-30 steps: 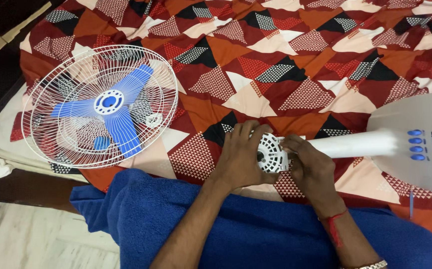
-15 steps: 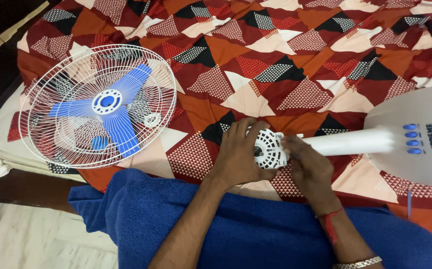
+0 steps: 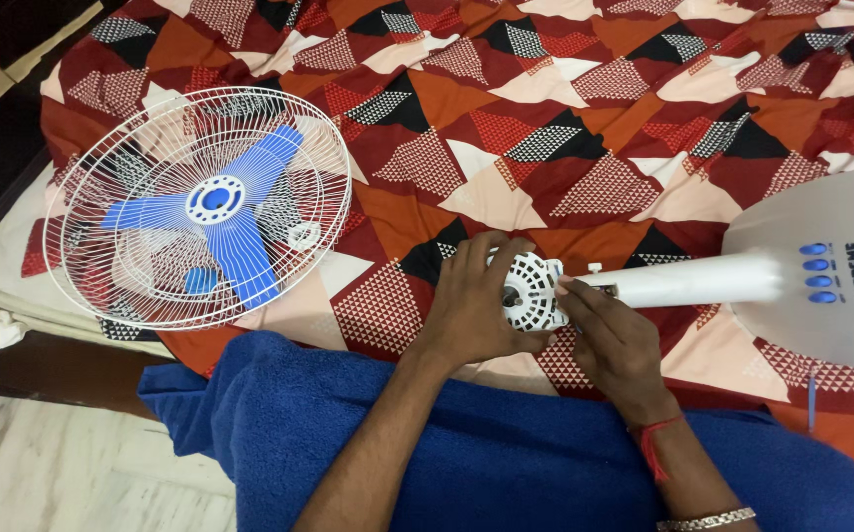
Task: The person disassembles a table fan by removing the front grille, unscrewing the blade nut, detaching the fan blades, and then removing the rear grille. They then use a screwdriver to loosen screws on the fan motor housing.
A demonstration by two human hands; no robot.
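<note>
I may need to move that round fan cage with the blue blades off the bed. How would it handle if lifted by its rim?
The fan cage looks like thin white wire, so probably light for its size and slightly springy. The wires may bend if squeezed. Lying flat on the bedspread, it seems unlikely to roll.

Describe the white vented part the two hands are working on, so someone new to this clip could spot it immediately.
Start at the large white fan base with blue buttons at the right, lying on the patterned bedspread. Follow its white pole leftwards to the end, where the left hand and right hand meet. There sits the round white vented housing, small and slotted, unlike the big wire cage with blue blades farther left.
</note>
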